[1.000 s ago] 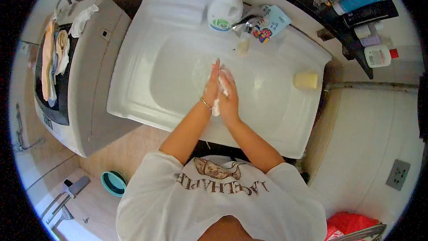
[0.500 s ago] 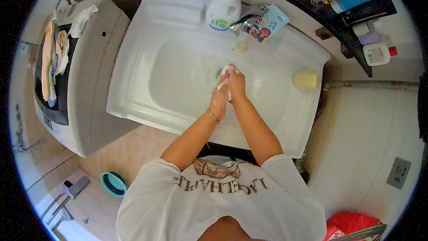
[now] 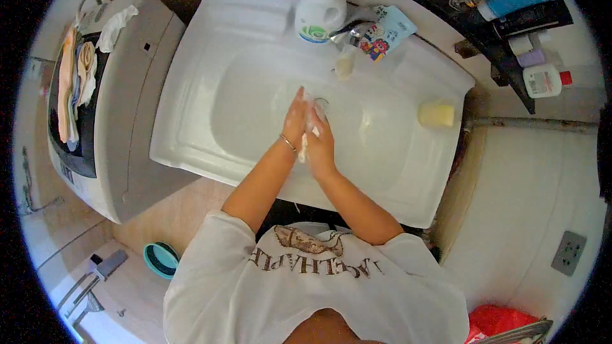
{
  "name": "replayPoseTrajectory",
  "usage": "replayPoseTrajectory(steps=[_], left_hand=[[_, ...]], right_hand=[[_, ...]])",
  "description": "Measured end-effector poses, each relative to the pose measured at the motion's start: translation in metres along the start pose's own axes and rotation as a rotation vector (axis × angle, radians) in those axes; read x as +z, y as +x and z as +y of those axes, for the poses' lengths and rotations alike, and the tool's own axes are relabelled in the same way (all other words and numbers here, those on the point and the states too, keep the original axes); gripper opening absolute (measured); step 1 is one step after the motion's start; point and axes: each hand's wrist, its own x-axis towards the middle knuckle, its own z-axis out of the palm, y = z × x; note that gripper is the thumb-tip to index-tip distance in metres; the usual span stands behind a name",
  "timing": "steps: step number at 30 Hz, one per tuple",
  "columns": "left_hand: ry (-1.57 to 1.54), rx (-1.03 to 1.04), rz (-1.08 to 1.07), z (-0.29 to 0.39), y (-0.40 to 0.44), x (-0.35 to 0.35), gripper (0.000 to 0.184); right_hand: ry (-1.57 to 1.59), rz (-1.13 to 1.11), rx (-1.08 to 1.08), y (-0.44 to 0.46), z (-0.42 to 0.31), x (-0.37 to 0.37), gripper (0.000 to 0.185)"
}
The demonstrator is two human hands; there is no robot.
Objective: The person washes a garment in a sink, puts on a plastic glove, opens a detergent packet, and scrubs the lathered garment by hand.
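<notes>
My left hand (image 3: 294, 120) is over the sink basin, fingers stretched out together, with a bangle at its wrist. Its palm side faces my right hand (image 3: 322, 143), whose fingers curl around a small wet white cloth (image 3: 303, 151). The cloth shows between the two palms and hangs below them; white lather or more cloth shows by the right fingers, and I cannot tell which. Both hands touch or nearly touch. Around them is the white sink (image 3: 245, 111), with its drain (image 3: 322, 101) just beyond the fingertips.
A white pump bottle (image 3: 319, 13), a faucet (image 3: 352, 33) and a light blue pouch (image 3: 389, 28) stand at the sink's back. A yellow soap bar (image 3: 437, 114) lies on the right rim. Left is a washing machine (image 3: 143, 108) with folded cloths (image 3: 80, 83). A dark shelf (image 3: 497, 67) holds bottles.
Both hands have shifted slightly left. The left fingers, earlier wrapped together with the right hand around the white cloth, are now straightened, and the cloth hangs lower between the palms.
</notes>
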Motion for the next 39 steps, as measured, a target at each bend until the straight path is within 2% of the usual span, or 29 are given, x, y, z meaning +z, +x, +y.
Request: replayPoseTrajectory(steps=[1,2,3,4,6,8,9,10,11,12,13,14,15,16,18,19,20,21,23,26,27,28,30,31,33,34,36,38,39], left_hand=[[0.037,-0.132,0.058,0.002,-0.01,0.006,0.041],[0.075,-0.263,0.113,0.02,-0.022,0.022,0.041],[0.112,-0.391,0.167,0.027,-0.027,0.034,0.041],[0.113,-0.39,0.169,0.017,-0.028,0.039,0.041],[-0.142,-0.132,0.379,0.0,-0.032,0.045,0.036],[-0.027,-0.06,0.338,0.015,-0.01,0.026,0.036],[0.09,0.012,0.298,0.023,-0.002,0.019,0.037],[0.091,0.01,0.3,0.015,-0.004,0.014,0.037],[0.306,-0.045,0.145,-0.002,-0.006,0.008,0.038],[-0.026,-0.142,0.164,-0.003,-0.013,0.018,0.034],[-0.358,-0.232,0.22,-0.003,-0.02,0.029,0.03],[-0.356,-0.231,0.218,-0.014,-0.024,0.028,0.03],[-0.121,-0.025,0.24,-0.02,-0.028,0.028,0.028],[-0.119,-0.075,0.271,-0.024,-0.025,0.021,0.025],[-0.118,-0.176,0.333,-0.006,-0.019,0.016,0.021],[-0.247,-0.175,0.285,-0.006,-0.014,0.01,0.019],[-0.374,-0.176,0.237,-0.006,-0.01,0.007,0.017],[-0.531,-0.154,0.276,-0.002,-0.006,0.009,0.015],[-0.495,-0.188,0.308,0.012,-0.015,0.019,0.017],[-0.469,-0.237,0.346,0.02,-0.018,0.012,0.019],[-0.482,-0.251,0.36,0.02,-0.017,0.005,0.02],[-0.481,-0.252,0.357,0.019,-0.015,-0.001,0.02],[-0.142,-0.122,0.277,0.013,-0.007,-0.016,0.027],[0.024,-0.055,0.236,0.009,-0.003,-0.023,0.03],[0.273,0.051,0.174,-0.009,0.006,-0.033,0.035],[0.355,0.088,0.155,-0.021,0.009,-0.037,0.037],[-0.155,-0.112,-0.039,-0.054,0.013,-0.032,0.044],[-0.409,-0.212,-0.136,-0.06,0.006,-0.022,0.047],[0.516,-0.072,-0.209,-0.029,-0.011,-0.006,0.048]], right_hand=[[-0.137,0.002,-0.11,0.006,0.007,-0.003,0.038],[-0.134,0.0,-0.108,0.022,0.009,-0.009,0.038],[0.007,-0.089,0.166,0.048,0.009,-0.016,0.038],[0.147,-0.178,0.441,0.07,0.009,-0.022,0.038],[0.285,-0.267,0.723,0.065,0.008,-0.019,0.038],[-0.085,0.039,-0.063,0.025,0.003,-0.003,0.041],[-0.087,0.036,-0.066,0.021,-0.001,-0.002,0.041],[-0.185,0.082,-0.163,0.015,-0.004,-0.002,0.039],[-0.231,0.106,-0.209,0.017,-0.006,-0.004,0.039],[-0.278,0.133,-0.254,0.019,-0.007,-0.006,0.04],[0.153,0.08,0.147,0.042,-0.006,-0.015,0.04],[0.579,0.015,0.547,0.063,-0.003,-0.024,0.041],[0.508,-0.112,0.663,0.077,0.007,-0.027,0.041],[0.508,-0.109,0.664,0.072,0.018,-0.023,0.041],[0.183,-0.015,0.237,0.044,0.016,-0.01,0.04],[0.456,0.01,0.3,0.03,0.02,0.0,0.041],[0.455,0.009,0.299,0.023,0.012,-0.003,0.041],[0.485,0.032,0.293,0.018,-0.004,-0.008,0.04],[0.559,0.038,0.328,0.023,-0.001,-0.02,0.033],[0.684,-0.022,0.351,0.044,-0.012,-0.041,0.033],[0.439,-0.052,0.239,0.052,-0.004,-0.046,0.03],[0.44,-0.049,0.239,0.054,0.004,-0.051,0.03],[0.182,-0.061,0.248,0.057,-0.01,-0.059,0.023],[0.183,-0.06,0.249,0.052,-0.01,-0.056,0.023],[-0.163,-0.092,0.04,0.037,-0.011,-0.042,0.017],[-0.163,-0.092,0.039,0.029,-0.013,-0.036,0.017],[-0.198,-0.081,-0.28,0.014,-0.027,-0.026,0.018],[-0.214,-0.074,-0.438,0.027,-0.024,-0.027,0.02],[-0.223,0.042,-0.206,0.057,-0.013,-0.033,0.02]])
